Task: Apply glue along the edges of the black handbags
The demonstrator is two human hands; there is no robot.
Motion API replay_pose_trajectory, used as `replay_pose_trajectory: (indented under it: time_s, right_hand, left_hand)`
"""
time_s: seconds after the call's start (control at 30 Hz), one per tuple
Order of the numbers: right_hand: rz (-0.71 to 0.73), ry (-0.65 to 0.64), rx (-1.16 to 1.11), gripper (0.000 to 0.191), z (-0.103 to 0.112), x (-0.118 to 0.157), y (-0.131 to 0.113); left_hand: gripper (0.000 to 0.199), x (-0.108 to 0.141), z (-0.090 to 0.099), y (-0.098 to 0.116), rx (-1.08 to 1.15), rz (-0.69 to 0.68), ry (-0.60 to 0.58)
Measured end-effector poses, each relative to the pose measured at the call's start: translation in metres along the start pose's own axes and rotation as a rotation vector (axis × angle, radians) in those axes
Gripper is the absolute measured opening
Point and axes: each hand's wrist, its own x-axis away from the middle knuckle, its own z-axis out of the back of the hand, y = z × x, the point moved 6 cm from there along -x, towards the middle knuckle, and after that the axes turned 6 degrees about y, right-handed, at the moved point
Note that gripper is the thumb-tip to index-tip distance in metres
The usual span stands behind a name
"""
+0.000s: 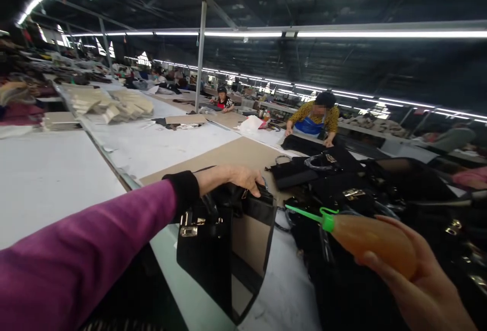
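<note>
My left hand (243,179) reaches across the top of a black handbag (205,260), its fingers closed on the bag's upper edge. The bag stands tilted at the table edge, its side gaping so that a beige lining shows. Gold metal fittings sit on its front. In my right hand (422,275) is a squeeze bottle (373,240) of orange-brown liquid with a green nozzle. The bottle lies nearly level, its thin tip pointing left towards the bag but apart from it.
Several black bags with clear-wrapped handles (319,162) and gold clasps are heaped on the right. Brown sheet material (224,156) covers part of the white table (178,143). Stacked cream pieces (125,105) lie at the far left. A co-worker in a yellow top (312,118) handles black material across the table.
</note>
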Motion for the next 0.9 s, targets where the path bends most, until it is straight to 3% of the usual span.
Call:
replay_pose_trajectory:
  time_s: [0.17, 0.37, 0.63, 0.9]
  right_hand:
    - [0.024, -0.044, 0.012, 0.073, -0.007, 0.003, -0.016]
    - [0.184, -0.051, 0.265, 0.068, -0.015, -0.004, -0.021]
    - [0.306, -0.138, 0.151, 0.056, -0.019, -0.003, -0.022]
    - [0.651, -0.305, 0.280, 0.047, -0.021, 0.015, -0.025]
  left_hand:
    - [0.016, -0.007, -0.002, -0.002, 0.029, -0.016, -0.024]
    - [0.020, -0.013, -0.005, 0.001, 0.044, -0.028, -0.049]
    - [0.026, -0.018, -0.005, 0.001, -0.039, 0.032, -0.028]
    - [0.026, -0.024, -0.009, 0.004, -0.093, -0.005, -0.078]
